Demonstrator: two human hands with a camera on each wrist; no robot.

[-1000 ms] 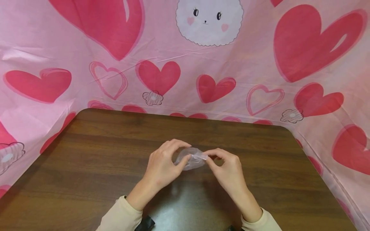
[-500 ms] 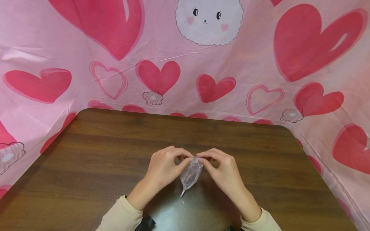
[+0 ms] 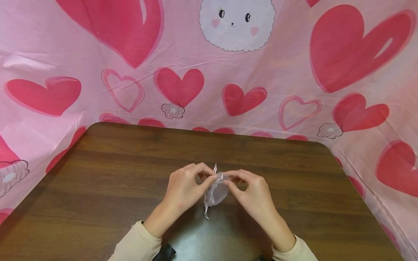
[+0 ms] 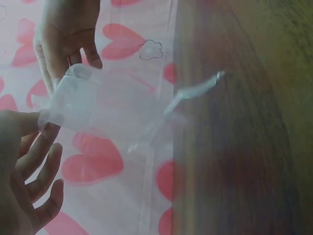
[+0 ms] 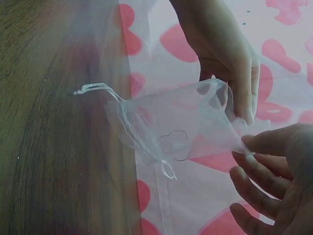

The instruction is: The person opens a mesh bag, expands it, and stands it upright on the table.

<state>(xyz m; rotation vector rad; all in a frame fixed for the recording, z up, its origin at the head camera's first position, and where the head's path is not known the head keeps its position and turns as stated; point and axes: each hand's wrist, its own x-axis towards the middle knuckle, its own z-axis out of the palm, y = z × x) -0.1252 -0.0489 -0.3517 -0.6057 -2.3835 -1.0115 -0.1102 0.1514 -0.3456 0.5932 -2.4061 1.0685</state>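
Observation:
A sheer white organza drawstring pouch [image 3: 218,194] is held just above the table in the head view, between both hands. My left hand [image 3: 186,185] pinches one corner of it with thumb and fingertips. My right hand [image 3: 253,188] pinches the same end from the other side, fingertips close to the left ones. In the right wrist view the pouch [image 5: 181,117] looks flat and see-through, with nothing visible inside. Its white drawstring [image 5: 100,87] loops out at the end away from the hands. Blurred in the left wrist view, the drawstring [image 4: 195,90] hangs loose.
A dark wooden table [image 3: 124,163] lies under the hands. Pink cloth [image 3: 212,61] printed with red hearts hangs along its back and sides. A small black object [image 3: 166,252] shows by the left sleeve.
The hands have come closer together at one end of the pouch. The pouch has turned from lying between them to hanging toward me, with string ends now showing on both sides.

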